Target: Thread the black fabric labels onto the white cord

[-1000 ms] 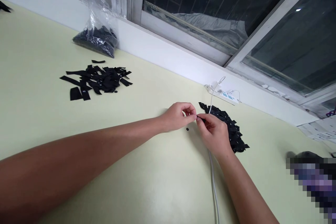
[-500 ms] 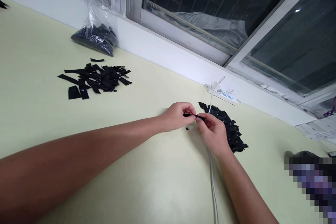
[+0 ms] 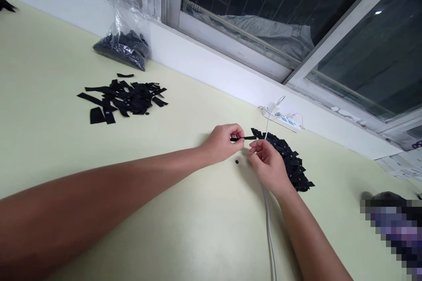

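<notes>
My left hand (image 3: 224, 142) is closed, pinching a short black fabric strip (image 3: 249, 138) between thumb and fingers. One end of the strip sticks out to the right, toward a pile of black strips (image 3: 290, 160). Just right of and below it is my right hand (image 3: 268, 164), fingers loosely curled, thumb and fingertips apart, and nothing visible between them. Below the hands, a small black ring (image 3: 236, 162) lies on the table. The pile of strips, some with small white marks, is partly hidden behind my right hand.
A looser heap of black strips (image 3: 132, 99) lies on the table (image 3: 184, 228) at left, below a clear plastic bag (image 3: 127, 46) holding black pieces. A power strip (image 3: 282, 119) stands by the wall; its white cable (image 3: 267, 219) runs under my right arm. Someone's blurred patterned clothing shows at right.
My right hand has let go of the strip and its fingers have parted. The strip stays in my left hand, raised slightly. The view has shifted a little.
</notes>
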`<state>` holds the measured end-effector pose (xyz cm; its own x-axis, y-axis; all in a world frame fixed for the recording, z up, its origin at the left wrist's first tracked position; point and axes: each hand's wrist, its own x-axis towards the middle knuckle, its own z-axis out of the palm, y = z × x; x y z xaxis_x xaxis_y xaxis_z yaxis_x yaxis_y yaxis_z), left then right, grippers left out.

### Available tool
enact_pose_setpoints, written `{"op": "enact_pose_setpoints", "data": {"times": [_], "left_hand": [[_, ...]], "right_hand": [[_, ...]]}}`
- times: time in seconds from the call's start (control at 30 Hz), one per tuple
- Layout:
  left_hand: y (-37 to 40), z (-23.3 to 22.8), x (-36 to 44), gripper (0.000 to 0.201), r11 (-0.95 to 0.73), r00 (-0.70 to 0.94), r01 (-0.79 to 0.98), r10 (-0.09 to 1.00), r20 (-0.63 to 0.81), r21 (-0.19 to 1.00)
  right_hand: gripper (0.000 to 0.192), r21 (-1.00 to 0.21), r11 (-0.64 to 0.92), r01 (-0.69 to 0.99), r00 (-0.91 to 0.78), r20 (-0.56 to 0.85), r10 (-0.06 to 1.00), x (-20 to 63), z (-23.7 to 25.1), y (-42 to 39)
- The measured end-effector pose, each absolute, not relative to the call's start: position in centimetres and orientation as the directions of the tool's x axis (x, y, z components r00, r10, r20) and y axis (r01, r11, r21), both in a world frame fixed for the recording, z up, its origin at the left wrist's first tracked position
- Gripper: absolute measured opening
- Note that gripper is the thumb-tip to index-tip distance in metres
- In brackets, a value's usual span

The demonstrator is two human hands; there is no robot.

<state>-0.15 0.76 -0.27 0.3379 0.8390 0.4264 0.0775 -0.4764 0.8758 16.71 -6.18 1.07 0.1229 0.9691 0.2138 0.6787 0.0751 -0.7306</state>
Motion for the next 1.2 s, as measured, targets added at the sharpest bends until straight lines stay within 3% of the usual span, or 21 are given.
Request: {"op": "enact_pose_setpoints", "data": {"times": [0.2, 0.47, 0.8, 0.97, 1.03, 1.1, 1.2], "left_hand": [[0.9, -0.4, -0.2, 0.004, -0.505, 0.305, 0.079, 0.833, 0.462, 0.859], [0.7, -0.3, -0.1, 0.007, -0.545, 0.318, 0.103, 0.811, 0.492, 0.832], [0.8, -0.3, 0.0, 0.006, -0.558, 0.332, 0.126, 0.803, 0.495, 0.821], [1.0, -0.4, -0.2, 0.005, -0.550, 0.344, 0.146, 0.808, 0.479, 0.822], [0.9, -0.4, -0.3, 0.004, -0.613, 0.401, 0.176, 0.759, 0.512, 0.770], [0.6, -0.5, -0.4, 0.006, -0.744, 0.527, 0.213, 0.633, 0.567, 0.633], [0.0, -0.6, -0.4, 0.014, -0.910, 0.716, 0.200, 0.389, 0.579, 0.364]], "right_hand": [[0.013, -0.529, 0.105, 0.842, -0.071, 0.083, 0.994, 16.1, 1.9, -7.1], [0.011, -0.412, 0.227, 0.882, -0.187, 0.136, 0.973, 15.4, 1.7, -6.9], [0.009, -0.309, 0.268, 0.913, -0.226, 0.166, 0.960, 15.2, 0.7, -6.8], [0.007, -0.363, 0.326, 0.873, -0.236, 0.271, 0.933, 14.7, 1.7, -7.5], [0.006, -0.382, 0.354, 0.853, -0.177, 0.426, 0.887, 14.8, 2.4, -7.8], [0.010, -0.397, 0.335, 0.854, -0.060, 0.566, 0.822, 15.2, 3.0, -7.9], [0.014, -0.457, 0.241, 0.856, 0.086, 0.585, 0.807, 16.0, 3.0, -7.5]]}}
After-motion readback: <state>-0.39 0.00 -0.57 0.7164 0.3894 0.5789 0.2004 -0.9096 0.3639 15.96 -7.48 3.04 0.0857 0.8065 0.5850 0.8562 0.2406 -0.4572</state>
